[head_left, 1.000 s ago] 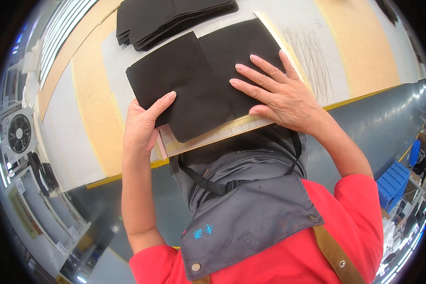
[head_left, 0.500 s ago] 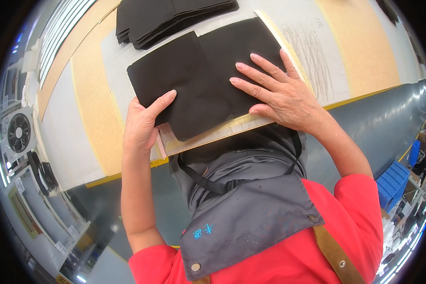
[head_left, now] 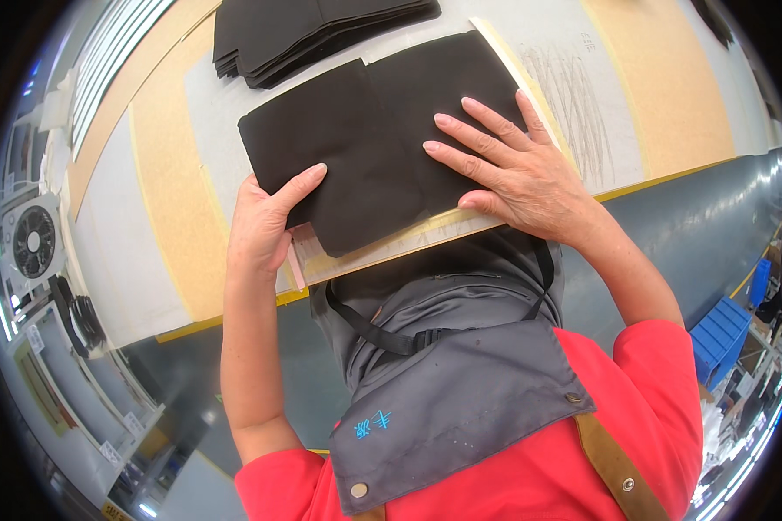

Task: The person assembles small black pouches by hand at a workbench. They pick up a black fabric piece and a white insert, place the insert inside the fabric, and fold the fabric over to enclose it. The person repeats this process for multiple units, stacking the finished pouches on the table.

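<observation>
A flat black sheet piece (head_left: pixel 321 156), fabric or leather-like, lies overlapping a second black piece (head_left: pixel 408 82) at the table's front edge. My left hand (head_left: pixel 265 213) grips the left piece at its lower left edge, thumb on top and fingers hidden beneath. On the right piece my right hand (head_left: pixel 517 169) lies flat with its fingers spread. A pale strip (head_left: pixel 530 87) runs along the right side of that piece, partly under my hand. Another strip (head_left: pixel 408 236) lies along the front edge below the pieces.
A stack of similar black pieces (head_left: pixel 321 35) sits at the back of the worktable (head_left: pixel 169 200). Pencil-like scribbles mark its surface to the right. A fan (head_left: pixel 34 240) stands at far left, and a blue crate (head_left: pixel 721 339) is on the right beyond the table.
The left black piece and my left hand have shifted slightly to the right, with a little more overlap on the other piece. My right hand has barely moved.
</observation>
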Demonstrator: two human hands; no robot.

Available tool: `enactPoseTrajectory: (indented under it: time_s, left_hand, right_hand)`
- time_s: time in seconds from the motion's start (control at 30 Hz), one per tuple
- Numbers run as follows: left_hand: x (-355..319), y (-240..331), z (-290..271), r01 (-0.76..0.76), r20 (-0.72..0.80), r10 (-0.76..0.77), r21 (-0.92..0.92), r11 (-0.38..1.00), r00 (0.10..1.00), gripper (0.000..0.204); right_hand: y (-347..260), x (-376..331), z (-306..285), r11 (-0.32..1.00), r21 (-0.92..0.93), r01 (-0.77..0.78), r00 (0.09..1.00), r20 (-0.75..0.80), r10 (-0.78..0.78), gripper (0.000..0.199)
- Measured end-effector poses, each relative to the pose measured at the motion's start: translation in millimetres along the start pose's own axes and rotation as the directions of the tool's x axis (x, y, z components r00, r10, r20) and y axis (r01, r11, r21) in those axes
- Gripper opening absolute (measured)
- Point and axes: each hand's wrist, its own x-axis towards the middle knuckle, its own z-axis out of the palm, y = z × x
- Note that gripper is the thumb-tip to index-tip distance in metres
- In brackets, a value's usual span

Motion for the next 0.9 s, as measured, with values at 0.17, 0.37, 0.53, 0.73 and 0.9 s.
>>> enactPoseTrajectory:
  time_s: [0.17, 0.37, 0.53, 0.73, 0.9]
  left_hand:
    - [0, 1, 1, 0.029, -0.009, -0.029, 0.021, 0.999, 1.000, 0.036]
    - [3, -4, -4, -0.001, 0.027, 0.001, -0.008, 1.000, 1.000, 0.034]
    - [4, -6, -4, 0.000, 0.017, 0.000, 0.007, 1.000, 1.000, 0.034]
    - [4, -3, -4, 0.020, 0.003, -0.020, 0.016, 1.000, 1.000, 0.033]
    - [6, -2, -3, 0.032, -0.007, -0.032, 0.029, 0.999, 0.999, 0.033]
  right_hand:
    - [0, 0, -1, 1.000, -0.002, 0.003, 1.000, 0.008, -0.003, 0.064]
    - [0, 0, -3, 1.000, 0.022, 0.001, 1.000, 0.007, -0.002, 0.064]
    - [0, 0, 1, 0.999, 0.044, 0.007, 0.999, -0.052, -0.005, 0.061]
    - [1, 1, 8, 0.996, 0.093, 0.004, 0.999, -0.050, 0.001, 0.063]
    - [0, 1, 9, 0.995, 0.099, 0.002, 0.998, -0.059, 0.004, 0.064]
